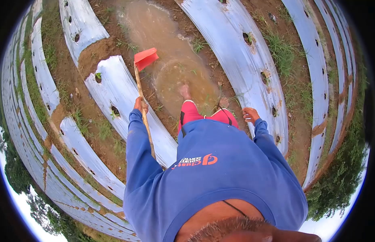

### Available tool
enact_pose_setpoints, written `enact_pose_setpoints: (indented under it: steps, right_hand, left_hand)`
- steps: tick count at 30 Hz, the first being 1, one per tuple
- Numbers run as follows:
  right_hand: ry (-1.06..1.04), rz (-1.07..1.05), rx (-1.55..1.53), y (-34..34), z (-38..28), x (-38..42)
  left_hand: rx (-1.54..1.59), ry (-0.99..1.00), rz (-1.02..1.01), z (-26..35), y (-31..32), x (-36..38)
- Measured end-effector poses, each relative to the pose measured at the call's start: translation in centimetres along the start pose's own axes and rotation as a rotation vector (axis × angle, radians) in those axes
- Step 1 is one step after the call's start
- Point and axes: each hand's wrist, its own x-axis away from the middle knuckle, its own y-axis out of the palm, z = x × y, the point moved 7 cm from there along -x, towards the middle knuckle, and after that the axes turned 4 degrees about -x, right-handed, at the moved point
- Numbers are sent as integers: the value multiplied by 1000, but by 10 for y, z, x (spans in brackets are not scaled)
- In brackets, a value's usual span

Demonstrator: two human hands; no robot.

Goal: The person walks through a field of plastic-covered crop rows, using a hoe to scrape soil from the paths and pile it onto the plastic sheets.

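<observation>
My left hand point(141, 105) is closed around the wooden handle point(145, 121) of a long tool with a red blade point(146, 58) at its top end. The handle slants past my blue sleeve, and the blade is raised near the muddy water. On the other side of my body, my right hand point(251, 115) hangs beside a plastic-covered bed, its fingers partly curled; whether anything thin is in them is too small to tell. One bare foot point(185, 92) stands in the brown water point(167, 52).
Long beds under silvery plastic point(232, 44) with planting holes run on both sides. Bare soil point(96, 52) breaks the left bed. Grass tufts point(282, 52) grow between rows. Trees point(336, 187) edge the field.
</observation>
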Motion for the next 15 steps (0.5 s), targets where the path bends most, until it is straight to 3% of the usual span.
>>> enact_pose_setpoints:
  steps: [6, 15]
  right_hand:
    - [6, 34, 46, 35, -26, 15]
    - [-51, 61, 9, 59, -31, 3]
  left_hand:
    - [-6, 23, 50, 29, -3, -25]
    - [-57, -141, -251, 2, 65, -28]
